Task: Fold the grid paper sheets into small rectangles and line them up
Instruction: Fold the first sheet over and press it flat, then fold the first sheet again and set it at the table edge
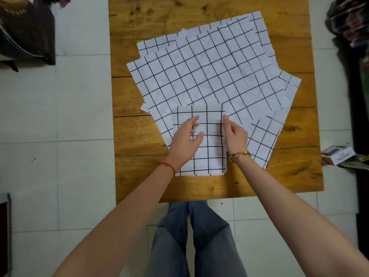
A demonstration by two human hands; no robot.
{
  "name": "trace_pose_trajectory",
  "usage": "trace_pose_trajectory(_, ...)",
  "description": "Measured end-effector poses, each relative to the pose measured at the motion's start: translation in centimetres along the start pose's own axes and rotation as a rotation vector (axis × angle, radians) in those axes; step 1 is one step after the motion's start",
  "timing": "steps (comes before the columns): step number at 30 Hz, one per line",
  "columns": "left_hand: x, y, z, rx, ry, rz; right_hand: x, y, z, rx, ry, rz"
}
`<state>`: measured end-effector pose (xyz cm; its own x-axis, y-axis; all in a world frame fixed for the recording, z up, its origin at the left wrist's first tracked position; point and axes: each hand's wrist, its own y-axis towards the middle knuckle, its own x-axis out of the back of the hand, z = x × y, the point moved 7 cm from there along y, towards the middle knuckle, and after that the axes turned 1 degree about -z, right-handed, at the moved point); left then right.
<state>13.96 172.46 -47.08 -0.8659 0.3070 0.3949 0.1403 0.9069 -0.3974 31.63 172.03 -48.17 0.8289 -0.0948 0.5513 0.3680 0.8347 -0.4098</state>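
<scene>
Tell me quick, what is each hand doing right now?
Left hand: open, fingers resting on the folded paper.
Right hand: fingers at the folded paper's right edge; whether it pinches cannot be told.

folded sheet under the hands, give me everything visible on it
The folded sheet is white paper printed with a black grid, folded into an upright rectangle of several layers, its stacked edges showing at the lower right corner. It lies flat near the front of the wooden table, overlapping the near edge of the pile of unfolded grid sheets. The left hand rests on its left half with fingers spread; the right hand touches its right edge with fingertips.
</scene>
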Motion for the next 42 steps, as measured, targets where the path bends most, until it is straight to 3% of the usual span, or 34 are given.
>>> trace_pose_trajectory(3,1.2,0.2,1.2,-0.114,0.255,-0.038,-0.2,0.9,-0.8,-0.024,-0.124,0.003)
trace_pose_trajectory(8,2.6,1.3,3.3,-0.127,0.635,0.001,-0.8,1.6,-1.5,-0.064,-0.347,0.046)
trace_pose_trajectory(14,2.4,2.4,4.4,-0.089,0.859,0.109,-0.8,1.5,-1.2,-0.062,-0.466,0.074)
trace_pose_trajectory(16,2.4,2.5,4.3,-0.089,0.907,0.118,-0.4,1.5,0.0,0.08,-0.586,-0.011)
trace_pose_trajectory(19,2.4,2.8,3.9,-0.101,0.954,0.11,-1.6,0.9,2.9,0.443,-0.74,-0.111)
trace_pose_trajectory(21,2.4,3.0,4.0,-0.091,0.972,0.109,-3.8,0.5,4.1,0.608,-0.773,-0.036)
trace_pose_trajectory(24,2.3,3.3,4.3,-0.073,0.987,0.122,-7.6,0.2,4.6,0.692,-0.914,0.192)
trace_pose_trajectory(27,2.3,3.4,4.6,-0.065,1.008,0.13,-10.0,-0.1,4.3,0.691,-1.042,0.327)
trace_pose_trajectory(30,2.2,3.5,4.9,-0.059,1.023,0.123,-10.9,0.0,3.3,0.693,-1.139,0.357)
trace_pose_trajectory(42,2.2,3.6,5.5,-0.093,1.064,0.124,-2.9,2.0,-1.3,0.474,-1.042,0.182)
